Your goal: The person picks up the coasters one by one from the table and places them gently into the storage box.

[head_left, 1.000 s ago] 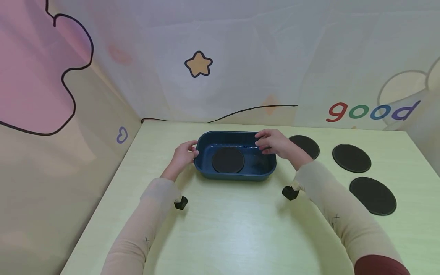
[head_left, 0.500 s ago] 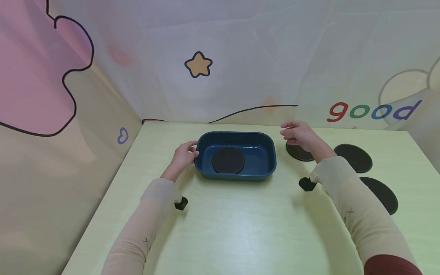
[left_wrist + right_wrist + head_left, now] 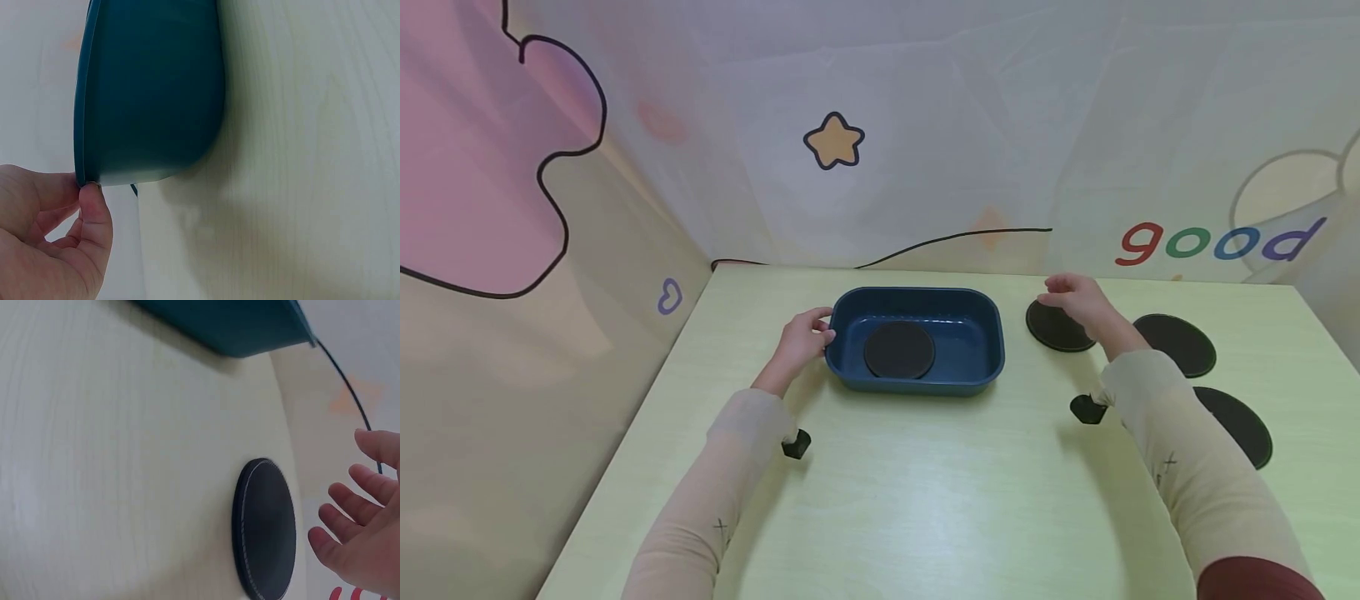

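A dark blue rectangular tub (image 3: 970,342) with rounded corners stands on the table, with one round black coaster (image 3: 898,350) lying flat inside it. My left hand (image 3: 801,340) pinches the tub's left rim; in the left wrist view the thumb and fingers meet at the rim's corner. To the right of the tub, my right hand (image 3: 1078,302) hovers over a second black coaster (image 3: 1058,329), its fingers loosely bent and apart from it. The right wrist view shows a pale stitched edge on this coaster (image 3: 269,531), and nothing in the right hand (image 3: 369,537).
Two more black coasters, one farther right (image 3: 1180,346) and one nearer (image 3: 1243,429), lie on the pale wood-grain table (image 3: 910,500), partly behind my right arm. A printed cloth backdrop (image 3: 925,150) rises along the table's back and left edges.
My right hand has moved right, from above the tub's right end to over the nearest coaster outside, dipping slightly lately. The left hand and tub have stayed put.
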The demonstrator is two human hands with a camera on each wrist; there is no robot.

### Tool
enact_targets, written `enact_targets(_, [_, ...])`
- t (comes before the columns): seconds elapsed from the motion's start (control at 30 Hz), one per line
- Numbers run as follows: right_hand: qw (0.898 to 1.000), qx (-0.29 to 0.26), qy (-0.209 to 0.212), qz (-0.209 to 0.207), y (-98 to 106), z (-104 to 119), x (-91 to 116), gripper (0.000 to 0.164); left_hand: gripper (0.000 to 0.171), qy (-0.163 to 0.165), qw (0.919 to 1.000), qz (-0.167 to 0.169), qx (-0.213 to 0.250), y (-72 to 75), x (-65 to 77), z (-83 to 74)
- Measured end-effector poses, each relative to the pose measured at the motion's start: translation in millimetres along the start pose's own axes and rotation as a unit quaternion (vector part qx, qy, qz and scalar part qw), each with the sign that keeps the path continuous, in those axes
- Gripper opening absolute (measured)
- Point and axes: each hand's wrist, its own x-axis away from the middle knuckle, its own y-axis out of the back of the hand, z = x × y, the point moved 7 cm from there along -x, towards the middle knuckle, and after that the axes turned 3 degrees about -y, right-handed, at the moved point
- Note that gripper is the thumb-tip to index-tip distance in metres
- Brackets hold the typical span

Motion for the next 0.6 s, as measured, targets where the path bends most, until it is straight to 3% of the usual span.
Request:
enact_targets(0.13, [0.996, 0.092, 0.002, 0.002, -1, -9, 0, 0.064, 0.044, 0.000, 1.0000, 0.000, -0.002, -0.1, -0.9, 0.7])
enact_targets(0.27, [0.983, 0.181, 0.019, 0.000, -2, -21, -3, 0.073, 0.044, -0.001, 1.0000, -0.002, -0.004, 0.0, -1.6, 0.8])
enact_targets(0.4, [0.973, 0.227, 0.042, -0.004, -2, -28, -4, 0.075, 0.043, 0.000, 1.0000, -0.003, -0.006, 0.1, -0.9, 0.2])
enact_targets(0.6, [0.961, 0.274, 0.025, -0.001, -1, -40, -6, 0.081, 0.043, -0.007, 0.9999, -0.007, -0.009, 0.4, -1.2, 0.4])
